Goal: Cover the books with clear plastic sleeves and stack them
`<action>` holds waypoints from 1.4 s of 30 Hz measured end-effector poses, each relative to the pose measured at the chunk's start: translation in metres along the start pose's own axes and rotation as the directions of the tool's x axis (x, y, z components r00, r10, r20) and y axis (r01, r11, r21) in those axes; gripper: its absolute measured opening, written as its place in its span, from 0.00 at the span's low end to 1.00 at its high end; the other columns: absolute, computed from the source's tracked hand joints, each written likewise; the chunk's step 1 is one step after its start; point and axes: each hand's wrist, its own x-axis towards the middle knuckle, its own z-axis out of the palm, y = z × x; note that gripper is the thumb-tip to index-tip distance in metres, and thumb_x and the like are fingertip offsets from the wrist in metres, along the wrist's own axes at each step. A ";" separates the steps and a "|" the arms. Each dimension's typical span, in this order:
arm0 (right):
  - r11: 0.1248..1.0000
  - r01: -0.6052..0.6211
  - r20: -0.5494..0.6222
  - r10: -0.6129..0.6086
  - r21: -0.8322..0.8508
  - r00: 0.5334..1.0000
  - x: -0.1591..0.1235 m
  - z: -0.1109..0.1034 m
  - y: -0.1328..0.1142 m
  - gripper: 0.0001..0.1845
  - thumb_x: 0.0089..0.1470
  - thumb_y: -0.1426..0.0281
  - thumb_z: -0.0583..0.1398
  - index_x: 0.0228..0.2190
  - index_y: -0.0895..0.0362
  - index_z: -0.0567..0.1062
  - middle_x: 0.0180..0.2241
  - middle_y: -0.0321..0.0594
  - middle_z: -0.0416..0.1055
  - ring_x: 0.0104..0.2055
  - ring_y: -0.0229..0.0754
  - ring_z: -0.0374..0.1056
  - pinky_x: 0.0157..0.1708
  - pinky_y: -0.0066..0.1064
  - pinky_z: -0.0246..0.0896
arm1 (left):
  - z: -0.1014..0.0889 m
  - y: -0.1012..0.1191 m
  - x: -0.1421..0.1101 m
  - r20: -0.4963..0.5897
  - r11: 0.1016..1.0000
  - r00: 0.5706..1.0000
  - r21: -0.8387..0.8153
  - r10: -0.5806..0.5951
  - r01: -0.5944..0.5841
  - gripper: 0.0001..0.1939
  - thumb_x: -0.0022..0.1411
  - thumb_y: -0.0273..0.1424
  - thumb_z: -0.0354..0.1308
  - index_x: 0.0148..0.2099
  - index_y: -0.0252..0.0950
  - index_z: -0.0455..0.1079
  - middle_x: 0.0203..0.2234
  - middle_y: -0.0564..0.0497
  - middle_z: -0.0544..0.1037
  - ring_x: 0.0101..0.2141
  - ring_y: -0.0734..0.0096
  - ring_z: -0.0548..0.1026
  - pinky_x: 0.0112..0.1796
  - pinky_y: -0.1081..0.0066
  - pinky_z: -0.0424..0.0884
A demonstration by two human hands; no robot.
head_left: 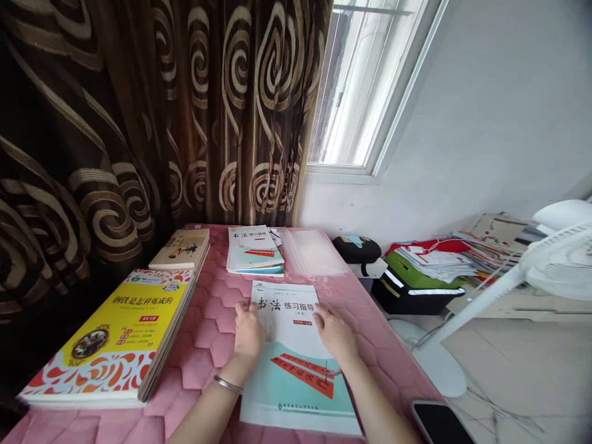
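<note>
A white and teal calligraphy workbook [296,376] lies on the pink quilted table cover [208,333] in front of me. My left hand [248,333] rests on the book's left edge, fingers curled at that edge; a thin bracelet is on that wrist. My right hand [335,333] lies flat on the book's right side, fingers stretched toward the title. Neither hand lifts the book.
A yellow book on a stack [115,339] sits at the left, a beige book [181,248] behind it. A stack of similar workbooks [254,250] and a clear plastic sleeve [314,251] lie further back. A phone [439,422] lies at the table's right corner. A white fan [550,259] stands right.
</note>
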 end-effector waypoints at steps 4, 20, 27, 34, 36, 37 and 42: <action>0.999 0.042 0.033 -0.042 -0.001 0.999 0.002 0.002 -0.012 0.24 0.65 0.65 0.46 0.59 0.51 0.66 0.55 0.45 0.69 0.49 0.44 0.71 0.42 0.31 0.64 | -0.009 -0.019 0.011 -0.002 1.000 1.000 -0.006 0.024 -0.024 0.28 0.52 0.10 0.44 0.52 0.30 0.69 0.50 0.38 0.67 0.40 0.69 0.75 0.47 0.68 0.70; 0.981 0.139 -0.005 -0.141 -0.135 0.990 0.002 0.024 -0.025 0.24 0.65 0.69 0.46 0.60 0.50 0.65 0.48 0.46 0.71 0.44 0.43 0.72 0.39 0.29 0.62 | 0.048 0.056 0.025 0.309 0.902 0.869 0.070 0.387 -0.427 0.29 0.66 0.29 0.39 0.68 0.30 0.53 0.68 0.42 0.50 0.67 0.60 0.47 0.65 0.58 0.44; 0.982 0.121 -0.011 -0.124 -0.146 0.992 0.004 0.026 -0.026 0.24 0.66 0.63 0.45 0.60 0.48 0.65 0.46 0.45 0.72 0.40 0.42 0.73 0.38 0.30 0.63 | 0.043 0.027 0.064 0.224 0.951 0.941 0.122 0.253 -0.285 0.31 0.67 0.32 0.37 0.69 0.25 0.47 0.68 0.38 0.49 0.67 0.58 0.47 0.64 0.57 0.45; 0.984 0.111 0.002 -0.112 -0.143 0.994 0.005 0.026 -0.026 0.24 0.67 0.62 0.45 0.60 0.47 0.65 0.45 0.44 0.72 0.40 0.42 0.73 0.36 0.29 0.63 | 0.011 -0.037 0.079 0.138 0.942 0.961 0.208 0.238 -0.263 0.30 0.68 0.35 0.37 0.69 0.30 0.50 0.66 0.40 0.56 0.66 0.58 0.52 0.64 0.56 0.47; 0.982 0.107 0.002 -0.108 -0.153 0.994 0.004 0.025 -0.027 0.24 0.67 0.62 0.45 0.60 0.47 0.65 0.45 0.43 0.72 0.40 0.42 0.73 0.36 0.29 0.63 | 0.006 -0.041 0.073 0.112 0.937 0.964 0.230 0.242 -0.262 0.30 0.68 0.33 0.37 0.68 0.27 0.51 0.66 0.37 0.55 0.66 0.57 0.52 0.64 0.55 0.44; 0.982 0.106 -0.001 -0.107 -0.157 0.994 0.004 0.024 -0.028 0.24 0.67 0.62 0.45 0.60 0.47 0.65 0.45 0.43 0.72 0.40 0.42 0.73 0.36 0.29 0.63 | 0.005 -0.041 0.067 0.102 0.936 0.965 0.239 0.242 -0.260 0.30 0.67 0.32 0.37 0.68 0.25 0.51 0.66 0.36 0.55 0.66 0.56 0.52 0.64 0.54 0.42; 0.978 0.105 0.000 -0.106 -0.179 0.994 0.002 0.024 -0.029 0.24 0.67 0.63 0.45 0.60 0.47 0.65 0.45 0.44 0.72 0.40 0.42 0.73 0.36 0.30 0.62 | 0.028 -0.016 0.011 0.125 0.932 0.964 0.251 0.237 -0.262 0.31 0.65 0.31 0.40 0.69 0.26 0.49 0.66 0.37 0.53 0.66 0.53 0.49 0.64 0.51 0.46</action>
